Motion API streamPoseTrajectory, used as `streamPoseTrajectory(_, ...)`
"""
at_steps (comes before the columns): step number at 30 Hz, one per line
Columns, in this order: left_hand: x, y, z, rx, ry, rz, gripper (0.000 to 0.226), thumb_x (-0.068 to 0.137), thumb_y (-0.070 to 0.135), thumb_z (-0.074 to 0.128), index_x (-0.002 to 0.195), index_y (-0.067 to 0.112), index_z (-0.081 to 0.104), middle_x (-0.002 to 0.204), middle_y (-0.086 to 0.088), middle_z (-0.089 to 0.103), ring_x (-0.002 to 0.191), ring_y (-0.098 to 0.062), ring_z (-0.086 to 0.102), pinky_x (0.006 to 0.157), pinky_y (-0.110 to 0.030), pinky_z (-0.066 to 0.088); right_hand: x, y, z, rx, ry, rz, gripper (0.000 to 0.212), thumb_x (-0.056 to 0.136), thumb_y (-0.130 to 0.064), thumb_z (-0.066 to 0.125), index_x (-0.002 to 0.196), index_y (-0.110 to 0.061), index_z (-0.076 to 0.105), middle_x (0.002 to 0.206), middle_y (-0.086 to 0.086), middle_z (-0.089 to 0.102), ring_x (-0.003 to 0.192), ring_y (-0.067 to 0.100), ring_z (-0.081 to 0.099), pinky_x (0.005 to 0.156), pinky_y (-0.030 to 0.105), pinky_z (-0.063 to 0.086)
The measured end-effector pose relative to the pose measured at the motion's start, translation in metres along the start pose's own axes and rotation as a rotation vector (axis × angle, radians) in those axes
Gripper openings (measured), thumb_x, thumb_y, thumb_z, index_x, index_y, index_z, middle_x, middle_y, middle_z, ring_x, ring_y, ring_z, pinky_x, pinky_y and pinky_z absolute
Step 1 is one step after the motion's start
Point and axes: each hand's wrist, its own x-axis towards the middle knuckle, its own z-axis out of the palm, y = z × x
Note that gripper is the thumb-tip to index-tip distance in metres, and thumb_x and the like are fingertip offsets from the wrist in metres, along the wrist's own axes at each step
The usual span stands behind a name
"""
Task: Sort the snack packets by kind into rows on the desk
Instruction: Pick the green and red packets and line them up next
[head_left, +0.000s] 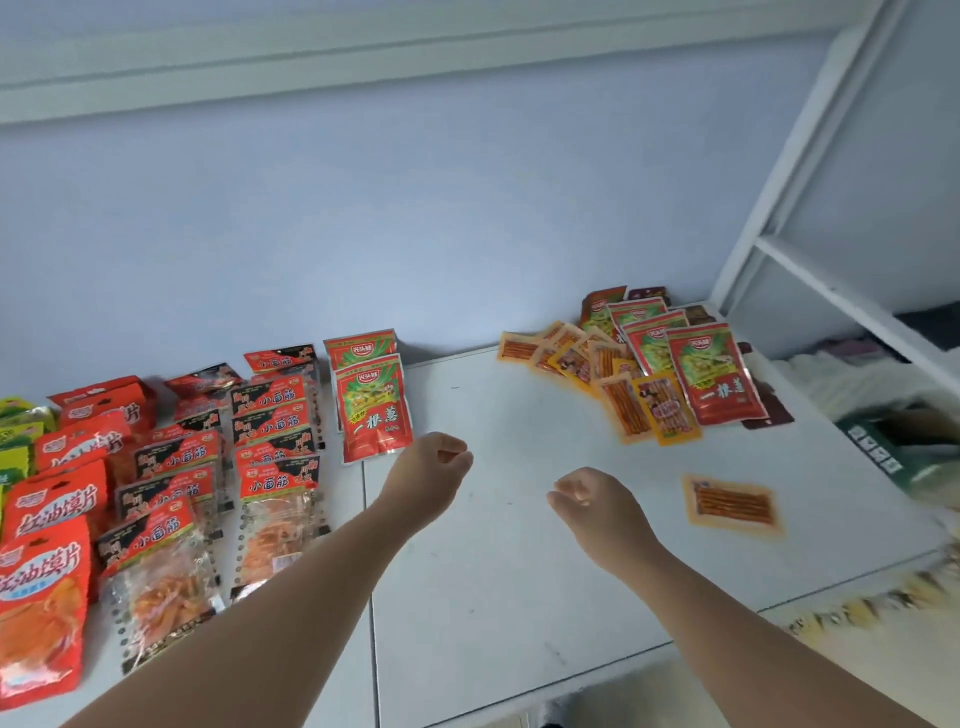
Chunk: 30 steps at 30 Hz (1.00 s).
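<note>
Both arms reach over the desk (493, 582), left hand (431, 467) and right hand (592, 501) loosely curled, seemingly holding nothing.

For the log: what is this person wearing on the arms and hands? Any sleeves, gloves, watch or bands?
Nothing worn shows. The left hand and right hand are ungloved, and the arms behind them are bare down to the picture's bottom edge, with no sleeve or cuff in view. Neither wrist carries a watch, band or bracelet. No tape or markings show.
</note>
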Motion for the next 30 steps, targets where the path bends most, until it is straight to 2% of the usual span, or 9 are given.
streamPoseTrajectory(4, -0.016, 0.008, 0.024, 0.019, -0.065, 0.007, 0.014, 0.095, 0.028, 0.062, 0.105, 0.024, 0.070, 0.096, 0.006, 0.072, 0.090, -0.012, 0.066, 0.069, -0.026, 0.045, -0.027, 0.024, -0.021, 0.030, 0.033, 0.044, 0.023, 0.095, -0.035, 0.062, 0.112, -0.020, 0.066, 0.107, -0.011, 0.065, 0.101, 0.007, 0.058, 0.071, 0.017, 0.040)
streamPoseTrajectory(7, -0.023, 0.026, 0.043, 0.032, -0.118, 0.035, 0.014, 0.088, 0.026, 0.058, 0.075, 0.029, 0.059, 0.072, 0.010, 0.062, 0.057, -0.006, 0.052, 0.053, -0.018, 0.038, -0.034, 0.040, -0.042, 0.040, 0.074, 0.056, 0.022, 0.095, -0.034, 0.062, 0.112, -0.021, 0.067, 0.109, -0.011, 0.067, 0.102, 0.006, 0.060, 0.070, 0.013, 0.039)
streamPoseTrajectory(8, -0.024, 0.035, 0.049, 0.042, -0.136, 0.045, 0.013, 0.085, 0.025, 0.057, 0.073, 0.029, 0.055, 0.068, 0.008, 0.056, 0.055, -0.009, 0.045, 0.052, -0.019, 0.035, -0.034, 0.045, -0.051, 0.047, 0.088, 0.059, 0.022, 0.095, -0.034, 0.062, 0.112, -0.021, 0.067, 0.108, -0.011, 0.067, 0.102, 0.006, 0.060, 0.069, 0.012, 0.039)
streamPoseTrajectory(10, -0.020, 0.053, 0.062, 0.055, -0.162, 0.066, 0.006, 0.082, 0.026, 0.055, 0.077, 0.030, 0.054, 0.067, 0.006, 0.051, 0.060, -0.012, 0.043, 0.055, -0.024, 0.033, -0.028, 0.055, -0.070, 0.080, 0.116, 0.070, 0.021, 0.094, -0.035, 0.063, 0.110, -0.022, 0.067, 0.107, -0.012, 0.067, 0.101, 0.006, 0.060, 0.069, 0.013, 0.040)
streamPoseTrajectory(16, 0.014, 0.111, 0.117, 0.052, -0.144, 0.053, 0.015, 0.090, 0.028, 0.061, 0.081, 0.019, 0.070, 0.069, 0.007, 0.069, 0.056, -0.009, 0.054, 0.049, -0.019, 0.040, 0.010, 0.093, -0.148, 0.105, 0.192, 0.130, 0.023, 0.094, -0.035, 0.061, 0.112, -0.022, 0.067, 0.104, -0.007, 0.068, 0.095, 0.011, 0.064, 0.064, 0.021, 0.043)
streamPoseTrajectory(20, 0.043, 0.145, 0.154, 0.068, -0.142, 0.060, 0.016, 0.095, 0.027, 0.062, 0.089, 0.017, 0.073, 0.078, 0.004, 0.073, 0.062, -0.009, 0.058, 0.055, -0.023, 0.041, 0.040, 0.121, -0.186, 0.102, 0.189, 0.118, 0.027, 0.094, -0.034, 0.062, 0.117, -0.019, 0.066, 0.103, -0.010, 0.064, 0.097, 0.008, 0.060, 0.067, 0.015, 0.040)
streamPoseTrajectory(24, 0.073, 0.170, 0.185, 0.086, -0.122, 0.048, 0.011, 0.097, 0.031, 0.064, 0.097, 0.024, 0.071, 0.082, 0.007, 0.072, 0.081, -0.011, 0.069, 0.065, -0.026, 0.050, 0.073, 0.143, -0.214, 0.104, 0.172, 0.139, 0.028, 0.095, -0.031, 0.063, 0.119, -0.016, 0.066, 0.104, -0.008, 0.065, 0.099, 0.012, 0.062, 0.067, 0.017, 0.040)
streamPoseTrajectory(27, 0.091, 0.180, 0.197, 0.085, -0.108, 0.030, 0.022, 0.098, 0.034, 0.063, 0.107, 0.019, 0.076, 0.082, 0.008, 0.072, 0.083, -0.013, 0.070, 0.067, -0.026, 0.050, 0.095, 0.148, -0.224, 0.114, 0.149, 0.146, 0.028, 0.096, -0.032, 0.063, 0.119, -0.016, 0.063, 0.107, -0.006, 0.067, 0.087, 0.005, 0.061, 0.063, 0.017, 0.040)
streamPoseTrajectory(30, 0.109, 0.188, 0.204, 0.073, -0.098, -0.011, 0.014, 0.097, 0.035, 0.063, 0.092, 0.028, 0.074, 0.086, -0.008, 0.077, 0.082, -0.024, 0.073, 0.067, -0.029, 0.051, 0.118, 0.147, -0.229, 0.124, 0.127, 0.150, 0.033, 0.095, -0.037, 0.065, 0.122, -0.018, 0.061, 0.108, -0.008, 0.064, 0.090, 0.006, 0.061, 0.062, 0.015, 0.040)
